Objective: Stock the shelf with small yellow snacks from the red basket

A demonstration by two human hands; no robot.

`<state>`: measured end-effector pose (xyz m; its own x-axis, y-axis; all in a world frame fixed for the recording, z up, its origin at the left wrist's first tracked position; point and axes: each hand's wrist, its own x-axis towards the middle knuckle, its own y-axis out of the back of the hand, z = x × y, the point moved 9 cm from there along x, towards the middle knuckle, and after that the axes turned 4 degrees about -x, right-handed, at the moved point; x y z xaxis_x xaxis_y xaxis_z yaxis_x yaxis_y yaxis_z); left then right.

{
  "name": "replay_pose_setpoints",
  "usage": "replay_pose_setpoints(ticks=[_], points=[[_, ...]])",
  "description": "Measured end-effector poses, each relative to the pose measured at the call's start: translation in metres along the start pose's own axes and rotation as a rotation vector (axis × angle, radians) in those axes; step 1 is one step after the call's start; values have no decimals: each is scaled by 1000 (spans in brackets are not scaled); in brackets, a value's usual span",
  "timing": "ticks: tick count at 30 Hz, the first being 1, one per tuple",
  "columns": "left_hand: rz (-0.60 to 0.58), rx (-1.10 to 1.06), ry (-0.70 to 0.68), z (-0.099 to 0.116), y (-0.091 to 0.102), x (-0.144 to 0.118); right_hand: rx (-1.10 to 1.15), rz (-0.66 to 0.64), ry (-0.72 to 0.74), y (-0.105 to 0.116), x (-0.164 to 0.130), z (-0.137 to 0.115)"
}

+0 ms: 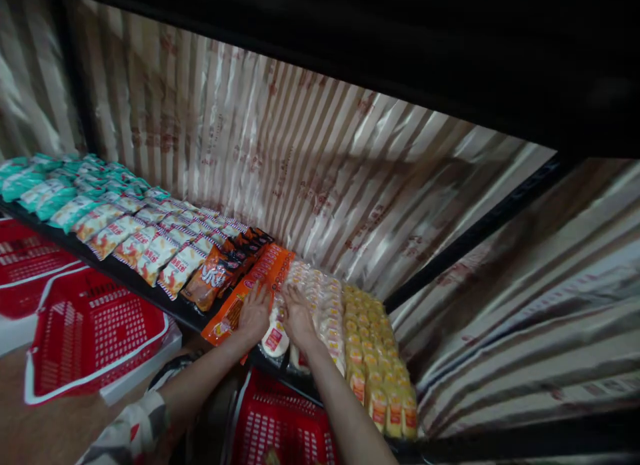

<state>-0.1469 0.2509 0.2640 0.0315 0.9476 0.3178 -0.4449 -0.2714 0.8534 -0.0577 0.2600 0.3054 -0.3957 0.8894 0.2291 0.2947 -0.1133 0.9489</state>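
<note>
1. Both your hands are down on the shelf (150,285) near its front edge, right of the middle. Your left hand (254,313) lies flat with spread fingers, on the long orange pack (250,292) and touching the white packs. Your right hand (299,316) rests just beside it on the row of white round packs (320,298). Neither looks closed round anything; whether the right pinches a pack, cannot tell.
2. Progress, judged from the layout: the shelf looks mostly filled. Rows run front to back, tight, from the left end to the right end. The white row under your hands looks less neat at the front edge, one round pack (275,338) sitting at the lip, so straightening there seems unfinished.
3. Shelf contents, left end to right end: teal packs (45,188), white-and-orange striped packs (145,248), dark orange snack bags (213,278), the long orange pack, the white round packs, yellow packs (373,358) at the right end.
4. Red basket (280,425) directly below your hands, in front of the shelf: only bare mesh bottom shows, lower part cut off.
5. Two more red baskets (90,332) lower left, bare mesh insides.
6. Striped foil backing (300,165) behind the shelf.
</note>
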Motion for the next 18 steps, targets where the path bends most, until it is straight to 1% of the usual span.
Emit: replay_pose_setpoints(ticks=[3, 7, 10, 13, 18], points=[[8, 11, -16, -7, -1, 12, -9, -86, -6, -21, 36, -3], [21, 36, -19, -11, -6, 19, -35, -214, -67, -47, 76, 6], [30, 22, -67, -9, -12, 19, -103, -300, -105, -65, 100, 14], [43, -9, -106, -8, -17, 17, -153, -331, -131, -78, 121, 19], [25, -14, -87, -17, -27, 21, -202, -354, -177, -97, 142, 24]])
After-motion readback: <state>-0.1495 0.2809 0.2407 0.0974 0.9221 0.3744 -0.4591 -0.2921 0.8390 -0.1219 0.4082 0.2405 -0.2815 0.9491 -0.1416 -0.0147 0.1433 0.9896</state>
